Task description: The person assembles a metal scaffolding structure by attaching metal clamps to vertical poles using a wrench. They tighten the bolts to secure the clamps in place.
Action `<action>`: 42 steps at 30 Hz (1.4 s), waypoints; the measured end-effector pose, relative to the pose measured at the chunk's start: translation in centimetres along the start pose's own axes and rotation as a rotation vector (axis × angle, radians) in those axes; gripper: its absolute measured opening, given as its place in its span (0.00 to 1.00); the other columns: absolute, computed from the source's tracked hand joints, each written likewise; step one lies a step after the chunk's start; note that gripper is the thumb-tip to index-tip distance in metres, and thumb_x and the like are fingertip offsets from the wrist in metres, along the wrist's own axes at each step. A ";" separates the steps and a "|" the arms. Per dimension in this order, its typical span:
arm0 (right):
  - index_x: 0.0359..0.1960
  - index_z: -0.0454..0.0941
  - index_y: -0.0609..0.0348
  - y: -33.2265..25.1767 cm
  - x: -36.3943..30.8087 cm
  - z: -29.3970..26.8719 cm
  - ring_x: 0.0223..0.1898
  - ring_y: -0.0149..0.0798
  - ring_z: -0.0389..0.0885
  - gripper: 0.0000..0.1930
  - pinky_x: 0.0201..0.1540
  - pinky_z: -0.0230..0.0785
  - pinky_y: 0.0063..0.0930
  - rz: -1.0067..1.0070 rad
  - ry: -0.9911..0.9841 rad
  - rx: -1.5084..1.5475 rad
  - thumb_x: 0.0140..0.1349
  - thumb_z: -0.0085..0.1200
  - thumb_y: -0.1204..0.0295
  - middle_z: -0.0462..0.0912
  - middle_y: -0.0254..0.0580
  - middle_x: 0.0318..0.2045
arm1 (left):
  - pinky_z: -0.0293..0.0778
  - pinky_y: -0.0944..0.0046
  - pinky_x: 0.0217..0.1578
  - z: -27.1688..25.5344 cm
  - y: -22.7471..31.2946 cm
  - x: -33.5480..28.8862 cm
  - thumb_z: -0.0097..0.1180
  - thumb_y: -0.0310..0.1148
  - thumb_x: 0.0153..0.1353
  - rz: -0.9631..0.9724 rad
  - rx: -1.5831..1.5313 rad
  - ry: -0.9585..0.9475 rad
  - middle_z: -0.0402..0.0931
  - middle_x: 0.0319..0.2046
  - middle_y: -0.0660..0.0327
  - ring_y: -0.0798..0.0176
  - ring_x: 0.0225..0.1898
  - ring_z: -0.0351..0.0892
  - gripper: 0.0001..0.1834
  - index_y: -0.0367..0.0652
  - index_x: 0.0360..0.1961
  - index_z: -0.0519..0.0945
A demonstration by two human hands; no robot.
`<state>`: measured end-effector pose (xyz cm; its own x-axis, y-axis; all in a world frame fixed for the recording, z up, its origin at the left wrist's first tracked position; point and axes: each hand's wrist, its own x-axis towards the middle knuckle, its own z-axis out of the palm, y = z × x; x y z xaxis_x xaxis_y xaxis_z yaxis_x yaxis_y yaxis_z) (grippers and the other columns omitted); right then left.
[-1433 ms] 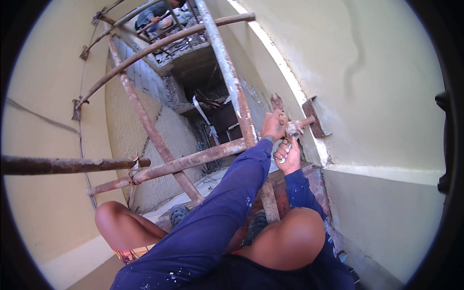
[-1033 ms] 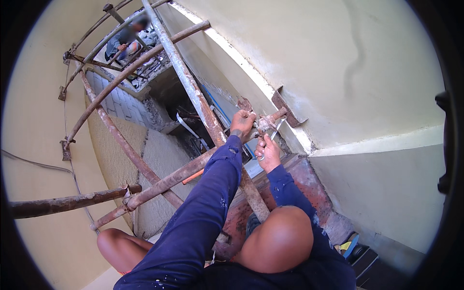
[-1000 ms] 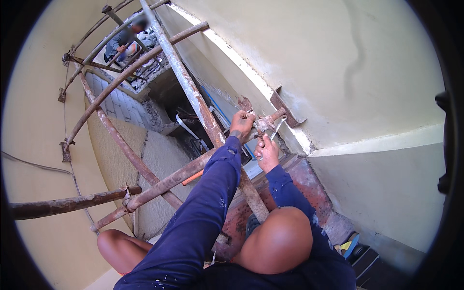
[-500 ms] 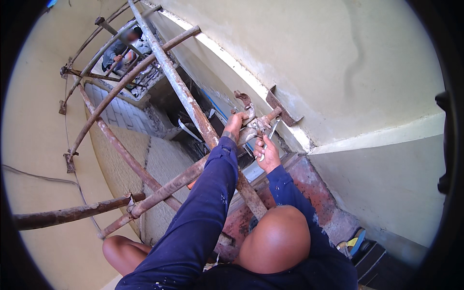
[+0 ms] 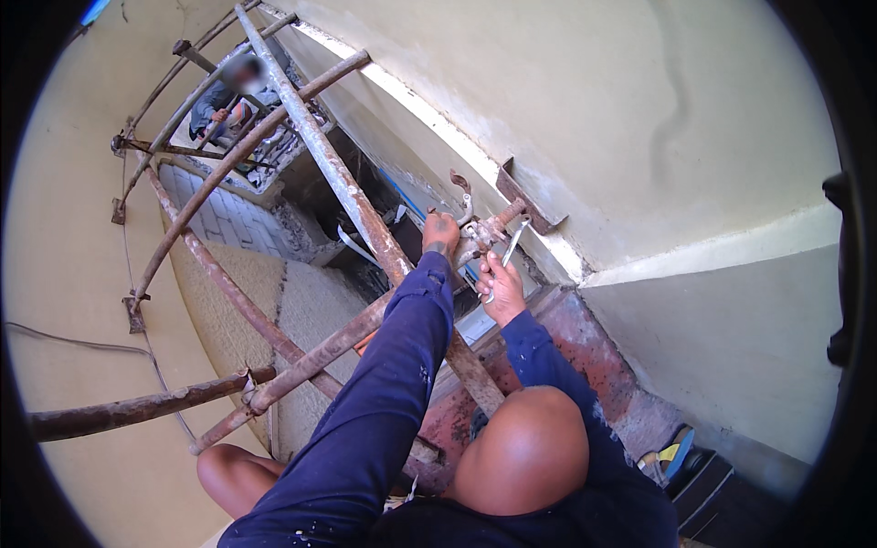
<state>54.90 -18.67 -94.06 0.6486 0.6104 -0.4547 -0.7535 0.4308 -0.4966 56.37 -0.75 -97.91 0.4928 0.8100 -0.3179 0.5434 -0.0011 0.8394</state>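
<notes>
My left hand is closed on a rusty scaffold clamp, its fingers partly hidden behind the wrist and metal. One curved jaw of the clamp stands swung out above the hand. The clamp sits around a short rusty pipe whose end lies by a steel angle bracket on the wall ledge. My right hand, just below the clamp, grips a silver wrench. The wrench's upper end is raised beside the pipe, apart from the clamp's bolt as far as I can see.
Rusty scaffold pipes cross on the left and ahead, with a drop beneath them. Another person sits lower down at the far left. A pale wall rises on the right. Below lies a worn red ledge; a sandal is at lower right.
The left hand has turned over on the clamp, its back now facing up. The wrench has tilted up, and its upper end now shows beside the pipe. The clamp's loose jaw has shifted slightly.
</notes>
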 end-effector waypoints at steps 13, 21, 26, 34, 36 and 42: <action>0.36 0.70 0.50 -0.7 -0.4 2.3 0.13 0.24 0.58 0.11 0.17 0.52 0.22 0.172 0.195 0.246 0.68 0.53 0.59 0.68 0.28 0.21 | 0.74 0.50 0.47 0.9 -1.1 0.1 0.42 0.36 0.69 0.076 -0.172 -0.051 0.81 0.39 0.37 0.39 0.45 0.83 0.20 0.27 0.44 0.77; 0.34 0.69 0.51 -0.2 0.2 1.7 0.13 0.25 0.57 0.17 0.15 0.51 0.23 0.105 0.335 0.033 0.74 0.43 0.52 0.67 0.28 0.18 | 0.74 0.49 0.48 1.1 1.3 -2.2 0.44 0.37 0.69 0.044 -0.146 -0.093 0.81 0.40 0.36 0.38 0.46 0.82 0.19 0.30 0.43 0.79; 0.33 0.70 0.51 -0.6 -0.8 4.6 0.12 0.26 0.59 0.18 0.16 0.52 0.24 0.160 0.297 0.074 0.73 0.45 0.51 0.68 0.29 0.18 | 0.73 0.46 0.53 1.0 -2.7 0.9 0.44 0.41 0.68 0.056 -0.016 -0.061 0.80 0.44 0.35 0.35 0.51 0.80 0.22 0.33 0.49 0.78; 0.33 0.71 0.52 -0.8 -0.3 3.7 0.13 0.27 0.58 0.18 0.17 0.51 0.25 0.175 0.354 0.043 0.73 0.45 0.52 0.67 0.29 0.17 | 0.73 0.49 0.52 0.5 -0.1 -0.5 0.44 0.38 0.67 0.048 -0.111 -0.102 0.81 0.43 0.37 0.36 0.50 0.80 0.20 0.32 0.45 0.80; 0.34 0.71 0.51 -0.8 -0.6 4.6 0.13 0.27 0.58 0.17 0.17 0.51 0.25 0.166 0.371 0.028 0.73 0.45 0.52 0.67 0.29 0.17 | 0.73 0.49 0.51 0.4 -1.4 0.3 0.44 0.38 0.67 0.057 -0.101 -0.058 0.81 0.43 0.37 0.36 0.50 0.80 0.20 0.31 0.45 0.79; 0.35 0.69 0.51 -0.4 0.4 2.9 0.13 0.26 0.57 0.15 0.17 0.51 0.24 0.176 0.344 0.071 0.71 0.48 0.54 0.67 0.28 0.18 | 0.73 0.57 0.48 0.6 -0.1 -0.5 0.48 0.36 0.67 0.031 -0.121 -0.043 0.83 0.39 0.45 0.52 0.42 0.82 0.18 0.31 0.43 0.81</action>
<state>55.15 -16.64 -91.92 0.4979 0.4254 -0.7557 -0.8541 0.3914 -0.3424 56.46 -1.51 -98.10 0.5381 0.7847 -0.3077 0.4432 0.0472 0.8952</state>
